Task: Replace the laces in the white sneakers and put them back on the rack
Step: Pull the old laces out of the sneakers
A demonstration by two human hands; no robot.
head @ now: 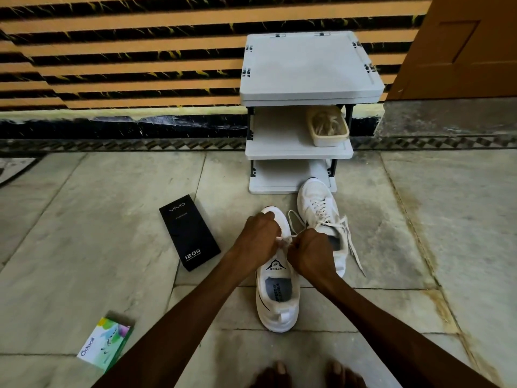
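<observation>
The white rack (307, 88) stands against the striped wall, and both sneakers lie on the floor in front of it. The near sneaker (277, 289) sits straight out from the rack's foot, toe toward it and heel toward the person; its tongue reads "SPEED". The second sneaker (321, 217) lies between that one and the rack, its toe touching the bottom shelf, its own lace trailing loose on the side away from the near sneaker.

Both hands meet over the near sneaker's eyelets. The left hand (260, 239) has its fingers curled tight, pinching the lace (288, 242) just above the toe. The right hand (313, 253) is also closed into a fist on the same lace (a loop of it stands up toward the rack between the two shoes).

On the rack's middle shelf sits a cream tub (327, 126) with tangled cords inside. Left of the rack's foot, a black box (190, 232) lies flat on the floor; farther from the rack, a green carton (106, 343) lies beside the person's left forearm.
</observation>
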